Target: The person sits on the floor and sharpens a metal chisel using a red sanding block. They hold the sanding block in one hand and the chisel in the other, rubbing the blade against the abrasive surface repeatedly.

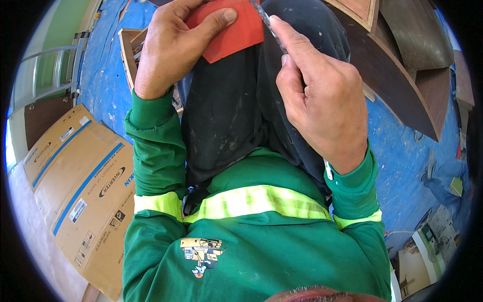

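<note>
Red flat sheet [239,34], angular, tilted, top beyond view. Slim dark speckled hand tool [266,21], slanting along sheet's right edge.

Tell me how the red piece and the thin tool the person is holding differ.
The red piece is broad and flat, whereas the thin tool is narrow, like a strip. The red piece is plain, bright red; the thin tool looks dark and speckled. The red piece is in the left hand, the thin tool in the right hand. Both show against the person's dark trousers.
</note>
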A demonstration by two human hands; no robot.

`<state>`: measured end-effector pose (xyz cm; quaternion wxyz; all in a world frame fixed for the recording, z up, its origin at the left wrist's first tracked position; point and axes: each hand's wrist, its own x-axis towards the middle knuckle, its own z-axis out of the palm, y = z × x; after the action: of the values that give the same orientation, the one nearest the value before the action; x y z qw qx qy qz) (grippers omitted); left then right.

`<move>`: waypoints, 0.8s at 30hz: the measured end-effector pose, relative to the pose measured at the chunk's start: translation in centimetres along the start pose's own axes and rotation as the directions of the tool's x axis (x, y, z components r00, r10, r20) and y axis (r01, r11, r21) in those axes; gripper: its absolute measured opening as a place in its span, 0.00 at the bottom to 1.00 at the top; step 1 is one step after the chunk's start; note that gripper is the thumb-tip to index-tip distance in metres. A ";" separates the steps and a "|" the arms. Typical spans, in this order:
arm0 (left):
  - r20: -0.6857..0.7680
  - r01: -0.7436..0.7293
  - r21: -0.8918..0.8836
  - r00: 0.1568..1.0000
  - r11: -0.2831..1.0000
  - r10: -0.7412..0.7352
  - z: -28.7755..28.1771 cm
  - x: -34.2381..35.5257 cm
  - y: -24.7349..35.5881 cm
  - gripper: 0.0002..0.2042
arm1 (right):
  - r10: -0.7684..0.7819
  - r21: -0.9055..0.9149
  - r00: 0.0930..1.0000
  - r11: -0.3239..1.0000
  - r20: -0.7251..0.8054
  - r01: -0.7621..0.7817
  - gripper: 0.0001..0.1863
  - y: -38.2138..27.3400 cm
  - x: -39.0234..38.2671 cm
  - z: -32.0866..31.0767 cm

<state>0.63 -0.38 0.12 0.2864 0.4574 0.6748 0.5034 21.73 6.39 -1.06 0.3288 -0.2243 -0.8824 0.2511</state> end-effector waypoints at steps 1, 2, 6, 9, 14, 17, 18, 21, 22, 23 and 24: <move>-0.001 -0.001 -0.002 1.000 1.000 0.001 0.0 0.0 0.0 0.16 | -0.002 -0.004 1.000 1.000 -0.006 0.002 0.26 0.0 -0.1 0.0; 0.003 -0.025 0.003 1.000 1.000 0.025 0.0 0.0 -0.3 0.16 | 0.001 -0.007 1.000 1.000 -0.006 -0.001 0.26 0.0 -0.1 0.0; 0.006 -0.188 0.139 0.982 0.972 0.189 -0.4 0.5 -1.6 0.15 | 0.012 -0.106 0.997 0.994 0.078 -0.003 0.24 -0.5 1.1 -0.4; 0.000 -0.179 0.240 0.983 0.954 0.184 -0.4 -0.1 -1.6 0.16 | 0.023 -0.196 0.991 0.981 0.131 0.003 0.19 -0.7 4.1 -0.4; -0.013 -0.123 0.239 0.991 0.963 0.130 -1.0 0.0 -2.2 0.18 | -0.023 -0.217 0.994 0.975 0.107 0.046 0.21 -1.0 7.4 -0.3; -0.015 -0.084 0.123 0.996 0.989 0.087 -0.7 0.0 -1.9 0.17 | -0.123 -0.068 0.992 0.990 0.014 0.124 0.21 -0.5 6.0 -1.1; -0.014 -0.045 0.064 0.999 0.997 0.046 -0.6 0.0 -1.5 0.16 | -0.101 -0.078 0.995 0.992 0.014 0.102 0.20 -0.3 4.8 -1.2; 0.021 0.026 -0.003 0.999 1.000 -0.025 -0.3 -0.1 0.7 0.15 | -0.037 -0.044 0.999 0.998 -0.007 0.036 0.22 -0.2 1.7 -0.7; 0.033 0.042 -0.005 0.999 0.999 -0.042 -0.2 -0.1 1.1 0.15 | -0.027 -0.037 1.000 0.999 -0.007 0.027 0.23 -0.1 1.2 -0.6; 0.026 -0.002 0.014 1.000 1.000 0.002 -0.2 0.1 0.5 0.15 | -0.015 -0.031 1.000 0.999 -0.006 0.015 0.25 -0.1 0.6 -0.5; 0.016 -0.046 0.034 0.999 0.998 0.045 -0.3 0.3 -0.5 0.15 | -0.008 -0.023 1.000 1.000 -0.006 0.007 0.26 0.0 0.2 -0.4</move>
<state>0.11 -0.23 -0.25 0.2723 0.4813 0.6704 0.4947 21.87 6.58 -0.69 0.3297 -0.2254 -0.8850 0.2391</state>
